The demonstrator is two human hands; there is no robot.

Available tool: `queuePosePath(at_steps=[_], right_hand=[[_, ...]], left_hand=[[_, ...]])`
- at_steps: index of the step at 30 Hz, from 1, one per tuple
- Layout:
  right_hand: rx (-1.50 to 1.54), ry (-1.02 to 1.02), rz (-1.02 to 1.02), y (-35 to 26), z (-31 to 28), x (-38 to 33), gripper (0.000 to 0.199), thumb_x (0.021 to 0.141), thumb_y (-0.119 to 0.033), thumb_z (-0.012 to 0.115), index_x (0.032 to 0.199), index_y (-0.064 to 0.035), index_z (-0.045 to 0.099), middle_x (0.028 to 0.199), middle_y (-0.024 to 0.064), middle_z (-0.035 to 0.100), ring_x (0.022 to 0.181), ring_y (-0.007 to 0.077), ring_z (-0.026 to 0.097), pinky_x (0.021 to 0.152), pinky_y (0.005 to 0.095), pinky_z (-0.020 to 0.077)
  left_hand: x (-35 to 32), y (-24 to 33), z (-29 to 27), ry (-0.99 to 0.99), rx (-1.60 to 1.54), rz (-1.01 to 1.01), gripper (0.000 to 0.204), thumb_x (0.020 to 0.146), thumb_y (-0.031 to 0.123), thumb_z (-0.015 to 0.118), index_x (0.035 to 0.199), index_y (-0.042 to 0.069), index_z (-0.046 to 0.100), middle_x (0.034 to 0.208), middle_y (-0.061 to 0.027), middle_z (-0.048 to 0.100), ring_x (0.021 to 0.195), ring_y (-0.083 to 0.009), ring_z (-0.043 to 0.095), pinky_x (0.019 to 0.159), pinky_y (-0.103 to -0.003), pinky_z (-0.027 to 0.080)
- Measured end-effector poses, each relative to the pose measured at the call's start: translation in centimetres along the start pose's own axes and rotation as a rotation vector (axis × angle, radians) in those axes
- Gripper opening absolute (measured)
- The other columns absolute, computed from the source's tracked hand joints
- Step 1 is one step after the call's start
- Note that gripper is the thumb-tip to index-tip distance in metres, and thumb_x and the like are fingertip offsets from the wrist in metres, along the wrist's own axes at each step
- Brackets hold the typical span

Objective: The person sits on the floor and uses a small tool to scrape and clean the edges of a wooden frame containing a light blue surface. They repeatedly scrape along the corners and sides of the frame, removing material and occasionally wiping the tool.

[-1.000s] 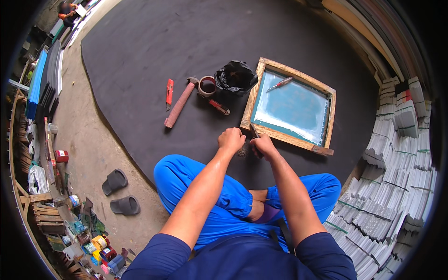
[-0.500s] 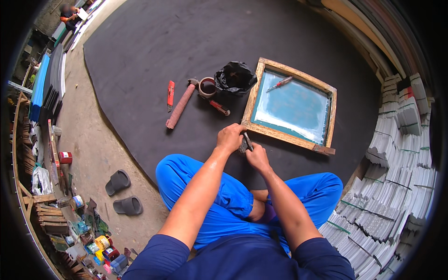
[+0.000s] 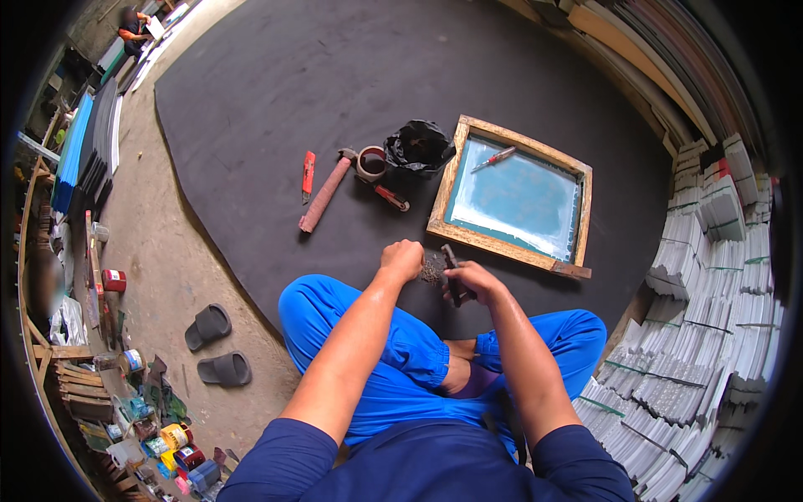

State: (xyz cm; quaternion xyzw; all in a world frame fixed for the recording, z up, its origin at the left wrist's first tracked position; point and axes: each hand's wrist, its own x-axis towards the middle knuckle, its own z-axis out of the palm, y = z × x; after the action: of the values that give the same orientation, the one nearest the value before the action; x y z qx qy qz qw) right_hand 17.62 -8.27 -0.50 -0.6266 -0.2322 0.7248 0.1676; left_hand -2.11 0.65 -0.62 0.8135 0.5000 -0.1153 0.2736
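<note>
- Small dark tool [image 3: 452, 274] in my right hand [image 3: 474, 280], fingers wrapped round it, thumb on top. Dark shaft sticks up out of the fist toward the frame. Can't tell what kind of tool it is.
- Grey speckled clump [image 3: 432, 268] sits between my two hands, touching the left hand [image 3: 401, 259]. Left fingers curled into a loose fist against it; can't tell if they grip it or just press on it.
- Both hands are over the black mat [image 3: 251, 109], just in front of my knees, near the bottom-left corner of the wooden frame [image 3: 443, 205].
- Frame lies flat on the mat, tilted relative to me, with a pale blue-green mesh panel [image 3: 514, 199] inside. A red-handled cutter [image 3: 495, 157] lies on the mesh near its top-left corner.
- Left of the frame: crumpled black plastic bag [image 3: 418, 144], touching the frame's top-left edge.
- Beside the bag: a small round tin [image 3: 370, 162], open, dark inside.
- Below the tin: another red-handled tool [image 3: 391, 197] lying on the mat.
- Hammer [image 3: 324, 192] with a reddish handle, head up by the tin, handle running down-left.
- Red utility knife [image 3: 308, 173] just left of the hammer, apart from it.
- I'm sitting cross-legged, blue trousers [image 3: 376, 335], at the mat's edge.
- Pair of dark sandals [image 3: 216, 345] on the concrete to my left, off the mat.
- Stacks of white bundled sheets [image 3: 711, 284] along my right side.
- Cans and clutter [image 3: 159, 435] at lower left.
- Another person [image 3: 134, 25] far off, top left.
</note>
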Motion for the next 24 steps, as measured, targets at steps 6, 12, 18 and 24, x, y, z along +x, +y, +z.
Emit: queuePosePath(at_steps=[6, 12, 18, 24], right_hand=[[-0.126, 0.194, -0.003, -4.0, -0.5, 0.8, 0.03, 0.097, -0.028, 0.064, 0.105, 0.0014, 0.059, 0.088, 0.0169, 0.066, 0.072, 0.0309, 0.07, 0.058, 0.0497, 0.0567], [-0.111, 0.275, 0.042, -6.0, 0.9, 1.3, 0.031, 0.095, -0.025, 0.065, 0.102, 0.0044, 0.06, 0.081, 0.0185, 0.065, 0.069, 0.0344, 0.07, 0.056, 0.0519, 0.0567], [-0.146, 0.276, 0.103, -7.3, 1.4, 1.4, 0.033, 0.092, -0.018, 0.061, 0.112, 0.0079, 0.06, 0.093, 0.024, 0.065, 0.071, 0.0386, 0.07, 0.058, 0.058, 0.0581], [-0.206, 0.285, 0.197, -8.3, 1.4, 1.8, 0.032, 0.091, -0.015, 0.06, 0.113, 0.0076, 0.061, 0.093, 0.0256, 0.066, 0.073, 0.0383, 0.071, 0.058, 0.058, 0.0605]], left_hand=[[-0.8, 0.8, -0.1, -0.019, -0.018, 0.022, 0.026, 0.085, 0.013, 0.069, 0.107, 0.02, 0.08, 0.109, -0.0136, 0.076, 0.104, -0.032, 0.073, 0.09, -0.044, 0.058], [-0.9, 1.2, -0.5, -0.018, -0.085, 0.003, 0.029, 0.085, 0.014, 0.07, 0.11, 0.023, 0.079, 0.11, -0.0122, 0.076, 0.105, -0.0313, 0.073, 0.091, -0.044, 0.058], [-0.5, 1.2, -0.4, -0.015, -0.13, 0.029, 0.028, 0.084, 0.017, 0.072, 0.11, 0.024, 0.079, 0.109, -0.0118, 0.076, 0.105, -0.0309, 0.072, 0.091, -0.045, 0.058], [-0.3, 1.6, -0.4, -0.036, -0.149, 0.035, 0.027, 0.086, 0.023, 0.074, 0.113, 0.024, 0.078, 0.111, -0.0114, 0.076, 0.107, -0.0315, 0.071, 0.093, -0.045, 0.057]])
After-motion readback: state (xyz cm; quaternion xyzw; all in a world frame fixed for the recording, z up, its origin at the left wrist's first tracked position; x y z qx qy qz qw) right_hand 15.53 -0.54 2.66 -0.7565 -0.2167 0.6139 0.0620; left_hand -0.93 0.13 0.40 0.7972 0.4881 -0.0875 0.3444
